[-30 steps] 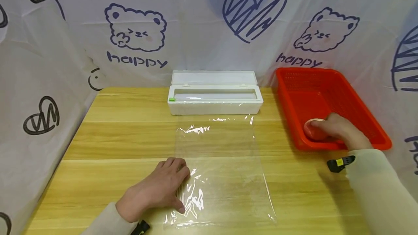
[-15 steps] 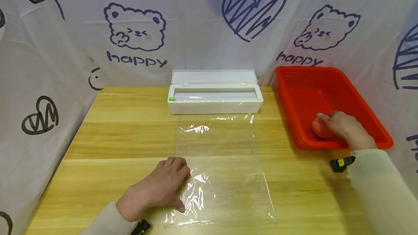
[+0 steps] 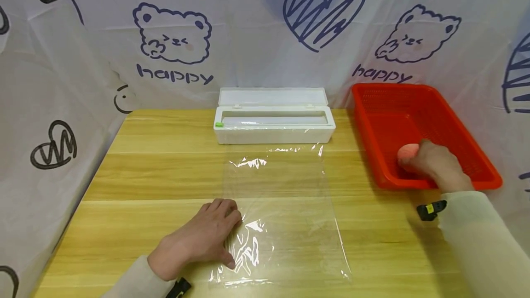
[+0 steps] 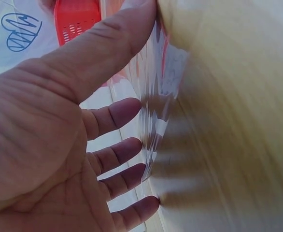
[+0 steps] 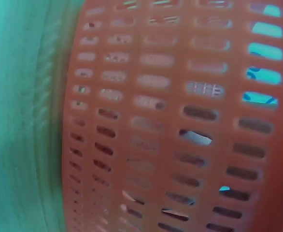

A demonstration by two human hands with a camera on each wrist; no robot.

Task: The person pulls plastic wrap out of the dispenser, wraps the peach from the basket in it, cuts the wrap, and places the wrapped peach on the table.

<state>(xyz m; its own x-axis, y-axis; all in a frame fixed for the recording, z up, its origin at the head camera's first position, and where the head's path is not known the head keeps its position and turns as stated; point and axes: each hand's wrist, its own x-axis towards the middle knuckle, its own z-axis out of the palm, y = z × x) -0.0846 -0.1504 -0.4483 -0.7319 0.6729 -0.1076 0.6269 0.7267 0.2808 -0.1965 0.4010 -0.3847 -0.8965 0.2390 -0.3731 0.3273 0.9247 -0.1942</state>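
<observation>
Clear plastic wrap (image 3: 285,215) lies drawn out over the wooden table from a white dispenser box (image 3: 275,134) with its lid up. On the wrap's left edge rests my left hand (image 3: 203,238), thumb and fingers spread. Its fingertips touch the creased wrap in the left wrist view. My right hand (image 3: 440,164) reaches into a red plastic basket (image 3: 468,134) and holds a round pinkish-red thing (image 3: 407,151) near the front corner. What kind of thing it is cannot be told. In the right wrist view the slotted basket wall (image 5: 175,116) hides this hand.
The basket stands at the table's right side, its rim rising beside the right forearm. A small green tab (image 3: 219,124) sits on the box's left end. Behind the table hangs a white printed cloth (image 3: 256,36). Bare wood (image 3: 157,160) lies left of the wrap.
Inside the basket, my right hand has moved slightly right with the round thing and turned it, so its pale top no longer shows the same way. My left hand has stayed put.
</observation>
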